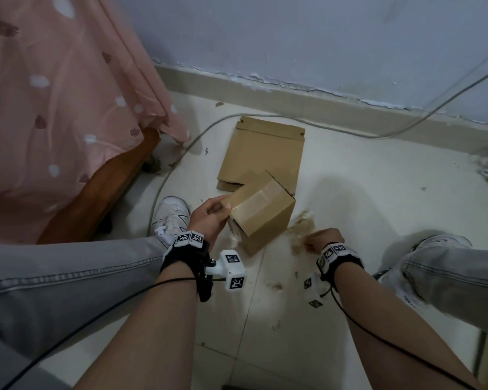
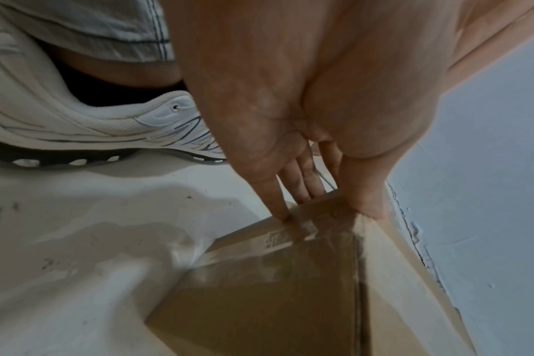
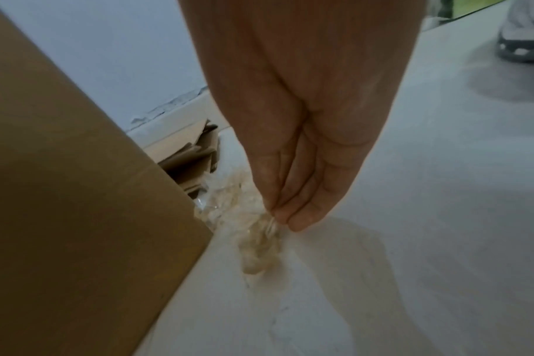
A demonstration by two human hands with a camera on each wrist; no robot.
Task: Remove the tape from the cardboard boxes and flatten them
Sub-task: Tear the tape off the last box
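A small brown cardboard box (image 1: 261,211) stands tilted on the floor, with clear tape (image 1: 258,199) across its top. My left hand (image 1: 209,215) grips its upper left corner, thumb on the top face and fingers down the side; in the left wrist view the fingertips (image 2: 279,212) press the taped edge of the box (image 2: 290,301). My right hand (image 1: 323,239) hovers low beside the box and pinches a crumpled strip of peeled clear tape (image 3: 259,231) that trails onto the floor. Behind the box lies a flattened cardboard box (image 1: 261,152).
My white shoes (image 1: 171,218) (image 1: 423,254) flank the work spot. A grey cable (image 1: 350,130) runs along the floor by the wall. A bed with a pink sheet (image 1: 54,108) fills the left. Tape scraps (image 1: 300,220) lie right of the box.
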